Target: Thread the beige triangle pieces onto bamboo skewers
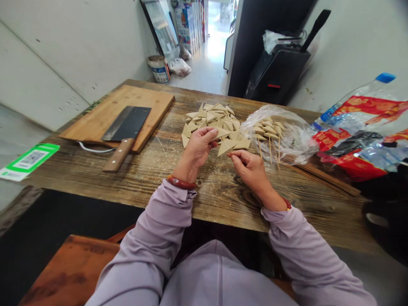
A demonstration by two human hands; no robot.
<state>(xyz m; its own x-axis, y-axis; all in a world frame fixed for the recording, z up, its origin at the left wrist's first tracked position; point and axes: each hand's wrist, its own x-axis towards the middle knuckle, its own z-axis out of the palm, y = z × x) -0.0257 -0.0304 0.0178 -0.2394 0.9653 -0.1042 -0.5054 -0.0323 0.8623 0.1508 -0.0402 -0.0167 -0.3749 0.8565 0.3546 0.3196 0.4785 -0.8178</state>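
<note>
In the head view, the left hand is raised over the table, pinching one flat, tan triangular piece between thumb and fingers, its point turned toward the right. The right hand is just beside it, thumb and forefinger tips pressed together; whether a slim stick sits in that pinch is too fine to tell. Behind the left hand lies a loose pile of similar pieces, some spreading forward between the hands. Beyond the right hand, a few more pieces lie gathered on a clear plastic bag, with thin wooden sticks running out from them toward the person, so these look already skewered. More brown sticks lie to the right of the bag. A cleaver rests on the cutting board at the left, well apart from both hands. The step in hand is probably lining up a single piece for threading. The next move seems to call for a steady left pinch, while the right brings a stick's tip squarely to the piece without tearing it.
</note>
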